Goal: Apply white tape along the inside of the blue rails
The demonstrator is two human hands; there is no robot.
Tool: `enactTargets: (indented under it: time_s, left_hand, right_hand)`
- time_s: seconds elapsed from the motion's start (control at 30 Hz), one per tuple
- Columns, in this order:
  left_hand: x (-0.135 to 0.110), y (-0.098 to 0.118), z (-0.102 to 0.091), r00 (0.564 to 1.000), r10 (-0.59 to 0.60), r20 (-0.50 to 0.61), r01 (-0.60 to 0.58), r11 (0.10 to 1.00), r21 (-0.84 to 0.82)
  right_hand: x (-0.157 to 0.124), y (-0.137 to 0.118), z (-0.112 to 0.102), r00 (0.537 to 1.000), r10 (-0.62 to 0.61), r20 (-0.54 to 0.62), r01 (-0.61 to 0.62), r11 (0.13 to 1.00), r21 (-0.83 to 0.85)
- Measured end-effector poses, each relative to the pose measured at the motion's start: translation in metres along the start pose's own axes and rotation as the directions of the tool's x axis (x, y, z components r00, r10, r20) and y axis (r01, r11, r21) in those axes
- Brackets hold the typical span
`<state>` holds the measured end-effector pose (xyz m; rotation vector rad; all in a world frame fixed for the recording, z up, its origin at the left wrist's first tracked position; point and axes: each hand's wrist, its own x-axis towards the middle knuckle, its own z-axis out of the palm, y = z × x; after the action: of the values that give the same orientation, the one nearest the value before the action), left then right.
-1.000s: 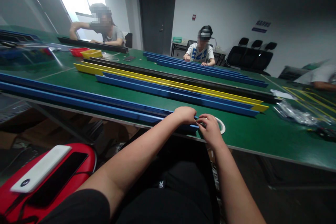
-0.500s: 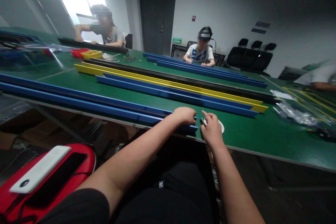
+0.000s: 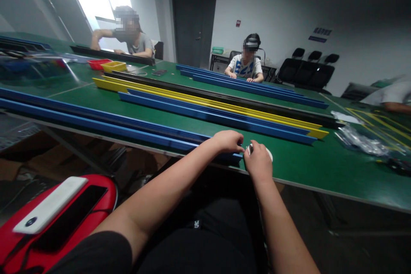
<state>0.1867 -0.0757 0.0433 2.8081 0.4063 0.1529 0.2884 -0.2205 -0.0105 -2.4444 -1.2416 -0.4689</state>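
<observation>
My left hand (image 3: pixel 228 141) lies curled over the near end of a long blue rail (image 3: pixel 96 122) at the table's front edge. My right hand (image 3: pixel 257 162) is closed just beside it, fingers pinched at the rail's end and on a white tape roll (image 3: pixel 269 153) lying flat on the green table (image 3: pixel 321 167). The fingertips of both hands almost meet. What the right fingers pinch is too small to see.
More long blue, yellow and black rails (image 3: pixel 218 109) lie across the table. Clear plastic bags (image 3: pixel 362 141) sit at the right. Red and yellow bins (image 3: pixel 107 65) stand far left. Other people sit at the far side. A red bag with a phone (image 3: pixel 54 218) is by my left knee.
My right hand lifted a finger off the tape roll half a second ago, then closed again and moved slightly left toward the rail's end. The left hand stayed put.
</observation>
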Motion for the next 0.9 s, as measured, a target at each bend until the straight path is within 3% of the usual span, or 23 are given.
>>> enactTargets:
  time_s: [0.1, 0.23, 0.37, 0.5, 0.57, 0.63, 0.77, 0.9]
  left_hand:
    - [-0.007, 0.003, -0.004, 0.995, 0.049, -0.086, -0.049, 0.999, 0.003]
    - [-0.028, 0.002, -0.011, 0.99, 0.049, -0.135, -0.044, 0.998, 0.04]
    - [-0.058, -0.013, -0.019, 0.987, -0.002, -0.164, 0.018, 0.995, 0.097]
    - [-0.084, -0.034, -0.025, 0.988, -0.071, -0.136, 0.091, 0.984, 0.151]
    - [-0.091, -0.039, -0.025, 0.987, -0.098, -0.129, 0.118, 0.981, 0.157]
    - [-0.095, -0.04, -0.024, 0.984, -0.11, -0.138, 0.131, 0.979, 0.158]
    - [-0.096, -0.039, -0.022, 0.983, -0.098, -0.154, 0.124, 0.978, 0.167]
    - [-0.098, -0.039, -0.021, 0.979, -0.089, -0.182, 0.124, 0.975, 0.186]
  right_hand:
    - [-0.001, -0.002, -0.005, 0.999, 0.018, 0.043, -0.017, 1.0, -0.023]
    - [-0.002, 0.001, -0.005, 1.0, -0.005, 0.005, 0.005, 0.998, 0.06]
    - [-0.001, 0.006, -0.002, 0.997, -0.014, -0.08, 0.033, 0.969, 0.246]
    - [0.003, 0.001, -0.011, 0.996, 0.019, -0.088, 0.019, 0.911, 0.412]
    - [0.006, -0.009, -0.02, 0.996, -0.035, -0.086, 0.069, 0.893, 0.445]
    - [0.009, -0.024, -0.028, 0.984, -0.162, -0.077, 0.18, 0.885, 0.43]
    - [0.013, -0.057, -0.035, 0.906, -0.423, 0.0, 0.399, 0.854, 0.335]
    - [0.016, -0.08, -0.029, 0.888, -0.459, 0.038, 0.437, 0.865, 0.246]
